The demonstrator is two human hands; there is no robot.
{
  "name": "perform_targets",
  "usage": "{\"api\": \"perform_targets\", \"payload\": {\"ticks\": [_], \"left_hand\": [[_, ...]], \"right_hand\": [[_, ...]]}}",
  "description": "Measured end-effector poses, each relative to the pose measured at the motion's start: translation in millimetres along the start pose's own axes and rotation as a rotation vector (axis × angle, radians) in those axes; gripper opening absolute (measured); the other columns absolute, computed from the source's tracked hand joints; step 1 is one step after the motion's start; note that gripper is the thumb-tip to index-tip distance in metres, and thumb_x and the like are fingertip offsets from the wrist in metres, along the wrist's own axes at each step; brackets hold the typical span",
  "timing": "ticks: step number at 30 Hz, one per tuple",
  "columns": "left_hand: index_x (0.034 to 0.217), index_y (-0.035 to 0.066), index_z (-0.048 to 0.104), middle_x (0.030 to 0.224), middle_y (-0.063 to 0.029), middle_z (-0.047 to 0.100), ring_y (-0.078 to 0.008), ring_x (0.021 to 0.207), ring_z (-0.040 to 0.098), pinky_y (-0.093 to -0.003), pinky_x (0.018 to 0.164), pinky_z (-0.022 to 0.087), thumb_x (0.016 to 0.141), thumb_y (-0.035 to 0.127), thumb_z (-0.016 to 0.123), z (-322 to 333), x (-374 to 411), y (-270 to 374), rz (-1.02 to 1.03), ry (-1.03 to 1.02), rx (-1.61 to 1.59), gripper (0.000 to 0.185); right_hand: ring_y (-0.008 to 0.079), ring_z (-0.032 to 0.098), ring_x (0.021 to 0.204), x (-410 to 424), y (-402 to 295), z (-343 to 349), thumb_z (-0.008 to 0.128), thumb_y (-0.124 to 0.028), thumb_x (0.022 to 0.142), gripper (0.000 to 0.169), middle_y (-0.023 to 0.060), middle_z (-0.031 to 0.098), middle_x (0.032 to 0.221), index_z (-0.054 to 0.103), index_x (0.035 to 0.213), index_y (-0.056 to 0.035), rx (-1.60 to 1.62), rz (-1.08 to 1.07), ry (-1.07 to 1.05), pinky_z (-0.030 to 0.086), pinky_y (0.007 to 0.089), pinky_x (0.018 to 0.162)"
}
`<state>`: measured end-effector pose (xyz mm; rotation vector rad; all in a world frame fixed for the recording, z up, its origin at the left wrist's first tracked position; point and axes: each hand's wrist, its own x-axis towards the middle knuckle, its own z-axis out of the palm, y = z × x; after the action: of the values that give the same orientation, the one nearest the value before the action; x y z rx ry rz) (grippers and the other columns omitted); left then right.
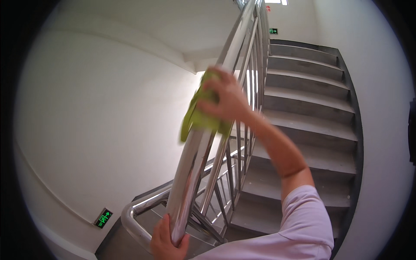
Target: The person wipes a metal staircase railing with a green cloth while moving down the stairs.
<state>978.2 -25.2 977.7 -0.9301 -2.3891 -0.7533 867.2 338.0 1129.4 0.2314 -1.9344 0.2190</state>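
Note:
A metal stair handrail (190, 162), round and shiny, rises from the bottom centre to the top of the view. My right hand (224, 96) presses a yellow-green cloth (206, 115) over the rail about midway up; the cloth drapes down on both sides, and hand and cloth are slightly blurred. Lower down, at the bottom of the view, my left hand (169, 240) grips the same handrail, with its thumb on the right side and its fingers on the left.
Grey stairs (305, 123) climb at the right beside a white wall (383, 136). Metal balusters (229, 175) stand under the rail. A lower handrail (130, 216) bends at the lower left, near a green lit exit sign (103, 218). Another exit sign (273, 31) hangs above the stairs.

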Motion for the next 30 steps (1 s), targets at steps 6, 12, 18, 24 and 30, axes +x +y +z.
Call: {"api": "perform_targets", "payload": {"ticks": [6,12,18,24,30], "left_hand": [[0.140,0.006,0.041,0.126,-0.0251,0.051,-0.0425,0.113,0.052,-0.0450,0.093,0.046,0.076,0.022,0.075,3,4,2,-0.007,-0.020,-0.018,0.074],[0.139,0.004,0.040,0.126,-0.0270,0.051,-0.0441,0.113,0.052,-0.0464,0.094,0.045,0.074,0.023,0.076,4,6,1,-0.031,-0.030,-0.022,0.077],[0.139,0.003,0.041,0.126,-0.0276,0.050,-0.0455,0.113,0.051,-0.0488,0.095,0.043,0.067,0.022,0.080,2,-4,-3,-0.093,-0.088,0.011,0.084],[0.140,0.006,0.040,0.126,-0.0270,0.051,-0.0455,0.112,0.051,-0.0484,0.096,0.042,0.064,0.021,0.081,13,-5,2,-0.135,-0.052,0.050,0.087],[0.141,0.007,0.038,0.126,-0.0271,0.051,-0.0452,0.113,0.051,-0.0486,0.096,0.042,0.069,0.023,0.079,7,8,12,-0.135,-0.079,0.128,0.085]], "right_hand": [[0.0335,0.049,0.105,-131,-41,7,0.075,-0.012,0.068,0.025,0.0122,0.052,0.116,0.058,0.087,-0.0071,0.189,0.144,0.310,0.046,0.0400,0.084],[0.0333,0.047,0.109,-130,40,63,0.069,-0.017,0.072,0.024,0.0139,0.052,0.116,0.069,0.095,-0.0109,-0.045,0.152,0.177,0.041,0.0453,0.092],[0.0370,0.042,0.120,0,200,49,0.065,-0.033,0.077,0.043,0.0145,0.048,0.127,0.061,0.118,-0.0189,-0.235,0.637,0.260,0.038,0.0438,0.100],[0.0406,0.035,0.127,-1,245,52,0.064,-0.041,0.074,0.067,0.0206,0.036,0.135,0.045,0.136,-0.0264,0.259,0.790,0.302,0.034,0.0463,0.106],[0.0450,0.032,0.129,-104,91,70,0.065,-0.018,0.073,0.038,0.0225,0.023,0.142,0.063,0.111,-0.0120,0.281,0.515,0.126,0.036,0.0430,0.106]]}}
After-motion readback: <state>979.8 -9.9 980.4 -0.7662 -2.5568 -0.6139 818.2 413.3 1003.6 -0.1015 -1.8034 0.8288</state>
